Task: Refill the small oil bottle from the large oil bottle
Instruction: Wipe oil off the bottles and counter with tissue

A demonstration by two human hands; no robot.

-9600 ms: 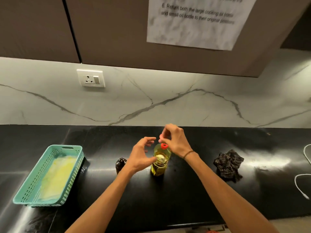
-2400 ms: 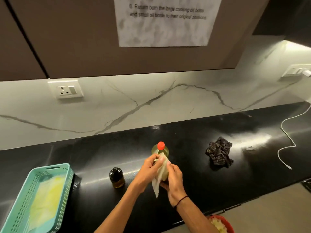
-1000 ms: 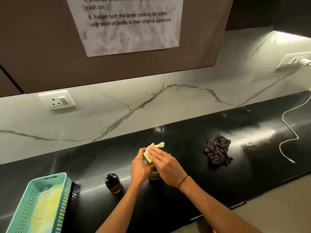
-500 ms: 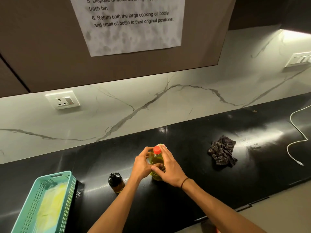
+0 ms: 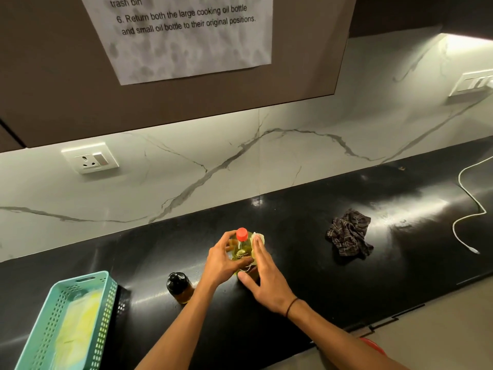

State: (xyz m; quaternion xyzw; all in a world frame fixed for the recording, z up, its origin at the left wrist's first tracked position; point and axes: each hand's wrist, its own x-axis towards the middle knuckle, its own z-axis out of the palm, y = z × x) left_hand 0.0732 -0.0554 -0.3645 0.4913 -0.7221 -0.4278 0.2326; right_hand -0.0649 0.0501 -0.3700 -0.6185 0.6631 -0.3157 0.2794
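Note:
The large oil bottle, clear with yellow oil and a red cap, stands upright on the black counter. My left hand wraps its left side. My right hand lies flat against its right side, fingers stretched out, pressing a pale tissue to the bottle. The small oil bottle, dark with a black cap and amber oil at the bottom, stands upright just left of my left wrist, untouched.
A teal perforated basket holding a yellowish cloth sits at the counter's left front. A dark crumpled rag lies to the right. A white cable trails at far right. A red object shows below the counter edge.
Earlier both hands rubbed the tissue over the large bottle's top and sides. Now the right hand has flattened against its right side; the bottle has stayed in place.

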